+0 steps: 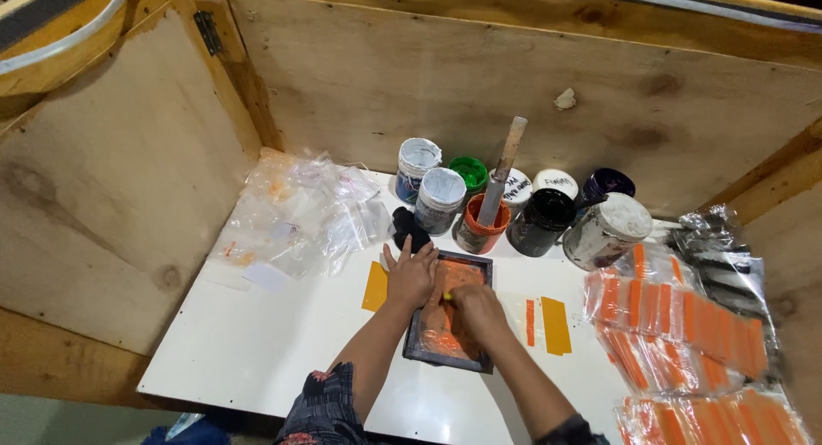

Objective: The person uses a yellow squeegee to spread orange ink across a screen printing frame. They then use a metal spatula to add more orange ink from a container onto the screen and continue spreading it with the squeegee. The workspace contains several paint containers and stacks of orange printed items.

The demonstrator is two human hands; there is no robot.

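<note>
A small dark-framed screen (476,262) with orange ink on its mesh lies flat on the white table (257,334). My left hand (410,275) presses flat on the frame's left side, fingers spread. My right hand (476,310) is closed over the mesh, gripping a small tool with a yellow-green tip that is mostly hidden by my fingers. A yellow strip (375,286) lies just left of the frame. An orange strip (530,322) and another yellow strip (556,325) lie to its right.
Several paint jars (440,200) stand behind the frame; an orange cup (479,229) holds a long stick (503,169). Clear plastic bags (300,214) pile at the back left. Bagged orange strips (685,325) fill the right side. Plywood walls (514,77) enclose the table.
</note>
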